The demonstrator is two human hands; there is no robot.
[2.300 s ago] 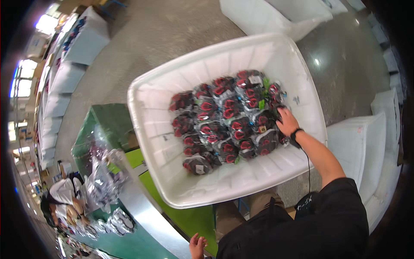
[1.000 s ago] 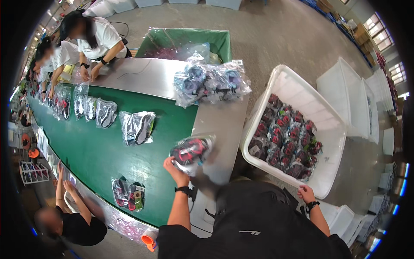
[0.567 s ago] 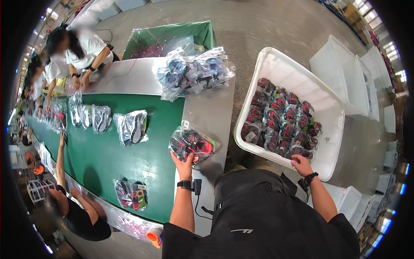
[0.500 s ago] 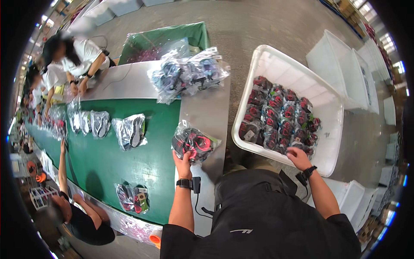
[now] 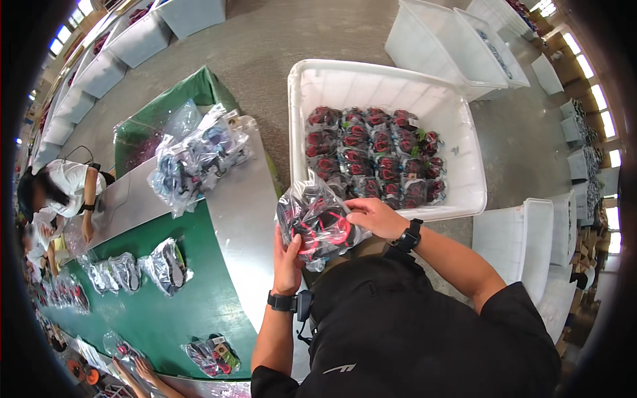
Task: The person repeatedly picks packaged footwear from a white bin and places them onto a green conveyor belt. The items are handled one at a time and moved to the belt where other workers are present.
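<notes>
A clear plastic bag with a black and red shoe pair (image 5: 317, 222) is held between both hands in front of my chest. My left hand (image 5: 286, 255) grips its lower left side. My right hand (image 5: 373, 216) holds its upper right edge. Just beyond it stands a large white plastic bin (image 5: 464, 142) with several rows of similar bagged red and black shoes (image 5: 375, 156) laid inside.
A green conveyor belt (image 5: 179, 312) with a grey metal edge (image 5: 245, 219) carries several bagged shoes, and a heap of bagged shoes (image 5: 192, 159) lies at its end. Other people (image 5: 60, 192) work along the belt. More white bins (image 5: 451, 33) stand on the concrete floor.
My left hand lifted the bagged shoes off the belt edge toward the white bin. My right hand left the bin and took hold of the bag.
</notes>
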